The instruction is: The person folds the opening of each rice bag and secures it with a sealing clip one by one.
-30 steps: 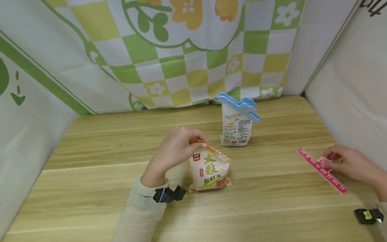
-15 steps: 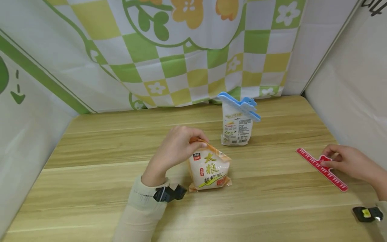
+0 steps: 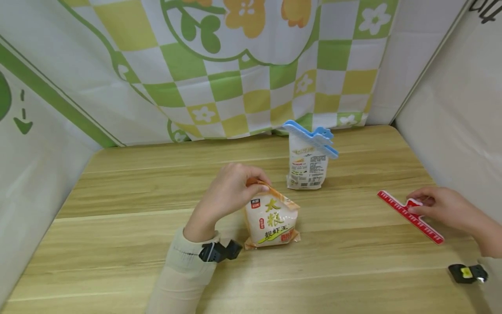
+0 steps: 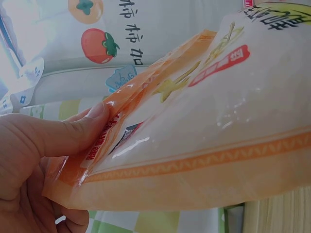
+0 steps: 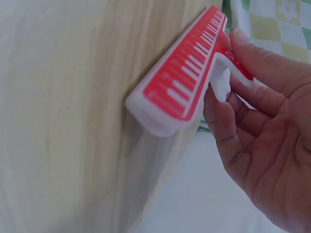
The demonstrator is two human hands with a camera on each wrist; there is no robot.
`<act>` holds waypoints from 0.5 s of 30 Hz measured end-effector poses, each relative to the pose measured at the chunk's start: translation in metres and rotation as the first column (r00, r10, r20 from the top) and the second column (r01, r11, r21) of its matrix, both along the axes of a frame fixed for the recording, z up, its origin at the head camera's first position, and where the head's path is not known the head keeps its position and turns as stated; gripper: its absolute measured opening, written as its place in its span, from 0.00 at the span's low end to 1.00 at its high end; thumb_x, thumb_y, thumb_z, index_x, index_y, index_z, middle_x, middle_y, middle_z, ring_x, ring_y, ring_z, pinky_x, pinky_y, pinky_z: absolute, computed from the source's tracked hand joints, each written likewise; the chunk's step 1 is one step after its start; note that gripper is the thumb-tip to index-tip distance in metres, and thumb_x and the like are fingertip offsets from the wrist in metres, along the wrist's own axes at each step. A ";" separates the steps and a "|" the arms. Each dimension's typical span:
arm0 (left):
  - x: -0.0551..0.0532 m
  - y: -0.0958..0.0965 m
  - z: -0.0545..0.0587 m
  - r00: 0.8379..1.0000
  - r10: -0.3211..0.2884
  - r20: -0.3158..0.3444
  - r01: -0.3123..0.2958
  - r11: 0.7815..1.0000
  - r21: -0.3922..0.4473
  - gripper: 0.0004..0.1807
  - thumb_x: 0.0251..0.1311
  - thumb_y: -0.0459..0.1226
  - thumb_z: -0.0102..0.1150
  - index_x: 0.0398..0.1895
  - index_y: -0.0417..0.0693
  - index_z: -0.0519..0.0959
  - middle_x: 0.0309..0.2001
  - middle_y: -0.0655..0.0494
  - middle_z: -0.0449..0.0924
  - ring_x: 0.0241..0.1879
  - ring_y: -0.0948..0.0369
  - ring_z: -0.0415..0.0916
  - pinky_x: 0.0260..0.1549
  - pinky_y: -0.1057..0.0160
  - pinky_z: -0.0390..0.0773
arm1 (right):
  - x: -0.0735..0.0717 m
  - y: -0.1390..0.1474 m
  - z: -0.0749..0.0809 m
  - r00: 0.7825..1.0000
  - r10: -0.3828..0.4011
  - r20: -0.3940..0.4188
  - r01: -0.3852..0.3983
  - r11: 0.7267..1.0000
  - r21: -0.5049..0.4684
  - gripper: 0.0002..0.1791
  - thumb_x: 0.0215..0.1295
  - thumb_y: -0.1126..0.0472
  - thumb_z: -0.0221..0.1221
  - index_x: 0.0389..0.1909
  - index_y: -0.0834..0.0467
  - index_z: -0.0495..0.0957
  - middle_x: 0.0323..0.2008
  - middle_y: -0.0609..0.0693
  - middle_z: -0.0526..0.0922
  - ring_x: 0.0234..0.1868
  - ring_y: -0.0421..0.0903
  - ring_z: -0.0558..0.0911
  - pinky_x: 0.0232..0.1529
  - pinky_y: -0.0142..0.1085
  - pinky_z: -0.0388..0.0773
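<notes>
My left hand (image 3: 231, 192) pinches the folded orange top edge of a small plastic rice bag (image 3: 272, 222), which stands on the table in the middle of the head view. In the left wrist view the thumb presses flat on the orange film of the bag (image 4: 209, 107). At the right, my right hand (image 3: 451, 211) grips the handle of a long red and white bag clip (image 3: 408, 216) between thumb and fingers. In the right wrist view the clip (image 5: 187, 73) shows white piano-key-like marks, and its long bar is close over the wood.
Behind the rice bag stands a second white bag (image 3: 306, 168), its top held by a blue bag clip (image 3: 313, 137). A checked green and yellow cloth (image 3: 251, 91) hangs along the back of the wooden table (image 3: 129, 209). Pale walls rise at both sides.
My right hand has moved slightly left with the red clip, after tilting it a little. The left hand and the rice bag have stayed in place.
</notes>
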State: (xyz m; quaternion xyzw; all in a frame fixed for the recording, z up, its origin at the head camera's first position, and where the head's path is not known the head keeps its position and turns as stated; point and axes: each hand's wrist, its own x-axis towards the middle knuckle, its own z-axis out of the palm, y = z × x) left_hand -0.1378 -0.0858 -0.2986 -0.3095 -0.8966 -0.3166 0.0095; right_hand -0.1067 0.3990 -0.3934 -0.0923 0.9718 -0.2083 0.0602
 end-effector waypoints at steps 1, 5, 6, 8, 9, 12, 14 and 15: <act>0.000 0.000 0.000 1.000 -0.001 0.000 0.001 1.000 0.000 0.02 0.57 0.35 0.70 0.33 0.51 0.88 0.31 0.60 0.88 0.26 0.68 0.76 0.29 0.68 0.75 | -0.001 -0.001 0.000 1.000 0.003 0.003 -0.003 1.000 -0.004 0.19 0.58 0.61 0.70 0.45 0.72 0.81 0.33 0.53 0.85 0.30 0.21 0.69 0.30 0.28 0.72; -0.001 0.000 -0.001 1.000 -0.005 0.004 0.005 1.000 0.001 0.02 0.58 0.35 0.70 0.33 0.50 0.88 0.31 0.60 0.88 0.26 0.68 0.76 0.29 0.68 0.75 | -0.001 -0.006 0.002 0.999 0.024 -0.034 -0.025 0.999 -0.025 0.15 0.57 0.64 0.70 0.42 0.68 0.81 0.31 0.46 0.82 0.29 0.23 0.69 0.29 0.28 0.72; -0.001 0.000 -0.001 1.000 -0.004 0.006 0.004 1.000 0.003 0.02 0.58 0.35 0.70 0.33 0.50 0.88 0.31 0.60 0.88 0.26 0.68 0.76 0.29 0.68 0.75 | -0.002 -0.007 0.002 0.998 0.030 -0.047 -0.031 0.999 -0.029 0.14 0.56 0.64 0.70 0.41 0.66 0.81 0.30 0.45 0.81 0.29 0.24 0.70 0.29 0.28 0.72; 0.000 0.000 -0.001 1.000 -0.002 0.009 0.002 1.000 0.003 0.02 0.58 0.35 0.69 0.33 0.51 0.88 0.31 0.60 0.88 0.27 0.68 0.76 0.29 0.68 0.76 | -0.002 -0.010 0.004 0.998 0.042 -0.054 -0.044 0.998 -0.042 0.14 0.57 0.64 0.70 0.41 0.65 0.81 0.30 0.44 0.81 0.29 0.24 0.70 0.28 0.28 0.71; 0.000 0.000 -0.001 1.000 -0.001 0.009 0.001 1.000 0.002 0.02 0.58 0.35 0.69 0.33 0.51 0.88 0.31 0.60 0.88 0.26 0.69 0.76 0.29 0.68 0.75 | -0.003 -0.012 0.006 0.998 0.042 -0.055 -0.045 0.998 -0.044 0.14 0.57 0.63 0.70 0.41 0.64 0.81 0.30 0.44 0.81 0.29 0.24 0.71 0.28 0.29 0.71; 0.000 0.000 0.000 1.000 0.001 0.005 -0.001 1.000 0.000 0.02 0.58 0.35 0.69 0.33 0.51 0.88 0.31 0.60 0.88 0.26 0.69 0.75 0.28 0.68 0.75 | -0.004 -0.018 0.009 0.998 0.050 -0.038 -0.053 0.997 -0.063 0.14 0.58 0.63 0.70 0.43 0.63 0.80 0.30 0.45 0.83 0.29 0.25 0.71 0.27 0.29 0.69; 0.000 0.000 -0.001 1.000 0.001 0.002 -0.001 1.000 -0.001 0.02 0.58 0.35 0.69 0.33 0.51 0.88 0.31 0.60 0.88 0.26 0.69 0.75 0.28 0.68 0.75 | -0.004 -0.023 0.012 0.998 0.055 -0.027 -0.057 0.996 -0.071 0.14 0.59 0.63 0.69 0.44 0.61 0.79 0.30 0.44 0.82 0.28 0.27 0.70 0.26 0.30 0.68; 0.000 -0.001 -0.001 1.000 -0.001 0.000 0.001 1.000 -0.001 0.02 0.58 0.35 0.69 0.33 0.51 0.88 0.31 0.60 0.88 0.26 0.69 0.75 0.28 0.68 0.75 | -0.004 -0.025 0.013 0.998 0.062 -0.021 -0.063 0.995 -0.076 0.13 0.60 0.63 0.68 0.44 0.61 0.78 0.30 0.44 0.82 0.28 0.28 0.70 0.26 0.30 0.68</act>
